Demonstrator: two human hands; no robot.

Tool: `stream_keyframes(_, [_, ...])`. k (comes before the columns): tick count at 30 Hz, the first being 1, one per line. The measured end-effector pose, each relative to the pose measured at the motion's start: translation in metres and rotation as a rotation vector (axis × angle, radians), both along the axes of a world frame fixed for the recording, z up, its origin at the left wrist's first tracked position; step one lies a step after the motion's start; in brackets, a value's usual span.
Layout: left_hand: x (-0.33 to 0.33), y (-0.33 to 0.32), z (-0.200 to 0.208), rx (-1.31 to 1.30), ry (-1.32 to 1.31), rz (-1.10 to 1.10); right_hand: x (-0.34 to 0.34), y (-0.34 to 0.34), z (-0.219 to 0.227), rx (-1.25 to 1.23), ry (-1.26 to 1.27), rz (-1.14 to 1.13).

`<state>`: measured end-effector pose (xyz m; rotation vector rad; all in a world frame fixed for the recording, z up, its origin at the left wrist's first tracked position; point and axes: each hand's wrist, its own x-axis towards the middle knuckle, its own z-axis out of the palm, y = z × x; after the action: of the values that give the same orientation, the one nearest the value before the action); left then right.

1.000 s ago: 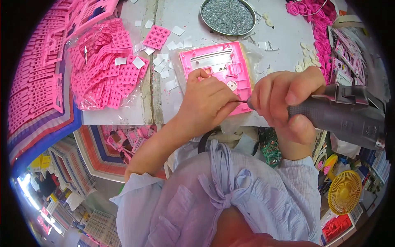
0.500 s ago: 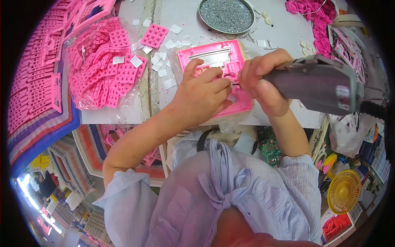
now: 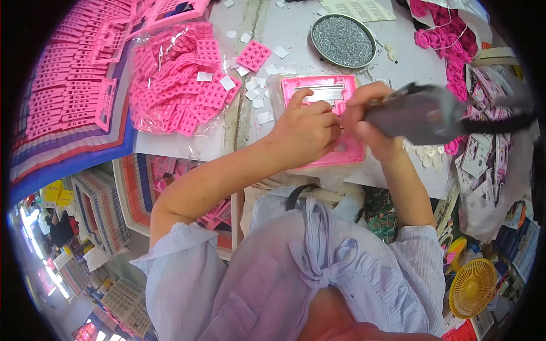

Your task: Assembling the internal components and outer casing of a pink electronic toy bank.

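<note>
In front of me on the worktable lies a pink plastic casing (image 3: 354, 154) with a silvery strip in its upper part. My left hand (image 3: 307, 133) rests over its middle, fingers curled and pinched at the tip of the tool; what they hold, if anything, is hidden. A dark grey electric screwdriver (image 3: 414, 116) is gripped in my right hand (image 3: 372, 116), held nearly level with its cable end to the right. Its bit meets the left fingertips, and the exact contact point is covered. A round metal dish (image 3: 313, 41) full of small screws stands beyond the casing.
A clear bag of pink keypad pieces (image 3: 176, 79) lies left, beside stacked pink frames (image 3: 74, 85). White squares (image 3: 259, 85) and a loose pink keypad (image 3: 253, 55) are scattered nearby. Right are pale round parts (image 3: 427, 156), pink cords (image 3: 449, 57) and a yellow fan (image 3: 472, 288).
The whole view has shifted, so the table's things appear farther right. Both hands stay at the casing, with the left fingers drawn closer to the right hand and the screwdriver more level.
</note>
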<state>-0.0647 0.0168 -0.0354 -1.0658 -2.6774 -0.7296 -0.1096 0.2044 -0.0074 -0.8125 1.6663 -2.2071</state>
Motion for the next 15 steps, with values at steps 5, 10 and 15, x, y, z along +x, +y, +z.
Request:
stream_keyframes(5, [-0.042,-0.056,-0.001,0.119,-0.023,0.238,-0.027,0.021,0.045,-0.352,0.089,-0.075])
stream_keyframes(10, [-0.068,-0.114,0.008,-0.518,0.06,0.622,-0.048,0.046,0.065,-0.133,0.071,-0.273])
stream_keyframes(15, [-0.064,-0.125,0.018,0.022,0.106,0.539,-0.039,0.05,0.066,0.128,0.283,-0.685])
